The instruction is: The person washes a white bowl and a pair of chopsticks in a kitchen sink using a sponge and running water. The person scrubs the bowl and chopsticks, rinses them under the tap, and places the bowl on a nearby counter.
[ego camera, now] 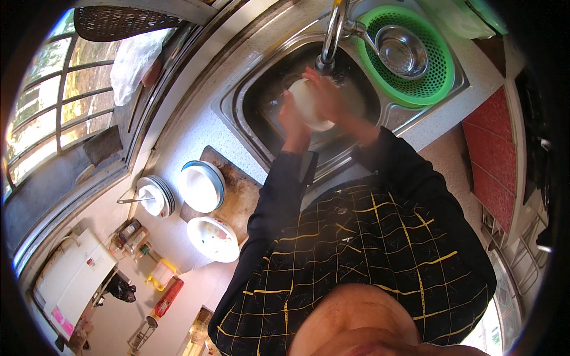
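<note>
Over the basin of a stainless steel sink (256, 109), a white bowl or dish (307, 100) is held between my two hands, just under the mouth of a chrome tap (330, 49). My left hand (295, 118) grips its left side. My right hand (327, 98) lies across its right side with the fingers stretched toward the tap; this hand is blurred. Water shows around the bowl near the tap, and the basin floor beneath is partly hidden by my hands and forearms.
Right of the basin, a green plastic colander (438, 84) holds a metal bowl (403, 52). At left, stacked bowls (200, 187) and a floral enamel basin (213, 239) rest on or beside a wooden board (236, 178). Farther left stand stacked plates (168, 196) with a spoon on top.
</note>
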Available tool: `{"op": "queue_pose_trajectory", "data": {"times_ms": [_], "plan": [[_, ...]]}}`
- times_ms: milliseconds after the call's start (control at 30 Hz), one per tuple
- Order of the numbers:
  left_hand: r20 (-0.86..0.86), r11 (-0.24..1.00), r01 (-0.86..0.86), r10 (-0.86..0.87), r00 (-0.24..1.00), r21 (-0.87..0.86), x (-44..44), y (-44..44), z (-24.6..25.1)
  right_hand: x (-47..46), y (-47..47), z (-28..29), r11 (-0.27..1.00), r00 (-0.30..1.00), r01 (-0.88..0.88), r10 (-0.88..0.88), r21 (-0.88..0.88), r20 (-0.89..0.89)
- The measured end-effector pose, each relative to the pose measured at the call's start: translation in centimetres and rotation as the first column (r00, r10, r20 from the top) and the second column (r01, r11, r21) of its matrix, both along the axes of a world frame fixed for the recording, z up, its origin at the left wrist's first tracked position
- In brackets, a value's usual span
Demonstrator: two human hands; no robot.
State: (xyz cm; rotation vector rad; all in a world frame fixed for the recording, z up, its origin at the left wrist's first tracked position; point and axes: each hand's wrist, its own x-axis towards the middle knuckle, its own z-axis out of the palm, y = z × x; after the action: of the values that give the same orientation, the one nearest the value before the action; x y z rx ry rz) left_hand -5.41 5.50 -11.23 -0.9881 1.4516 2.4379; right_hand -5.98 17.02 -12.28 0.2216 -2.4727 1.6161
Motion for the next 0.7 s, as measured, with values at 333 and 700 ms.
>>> {"op": "queue_pose_trajectory", "data": {"times_ms": [333,700], "plan": [[-0.072,0.998,0.023,-0.019,0.997,0.055,-0.3,-0.6,1.3,0.0,1.6,-8.8,0.982,0.981,0.098,-0.068,-0.163,0.179],[0.099,0.266,0.311,-0.594,0.799,-0.913,-1.6,0.4,0.3,2.8,4.6,1.4,0.692,0.622,0.372,0.308,-0.618,0.719]]}}
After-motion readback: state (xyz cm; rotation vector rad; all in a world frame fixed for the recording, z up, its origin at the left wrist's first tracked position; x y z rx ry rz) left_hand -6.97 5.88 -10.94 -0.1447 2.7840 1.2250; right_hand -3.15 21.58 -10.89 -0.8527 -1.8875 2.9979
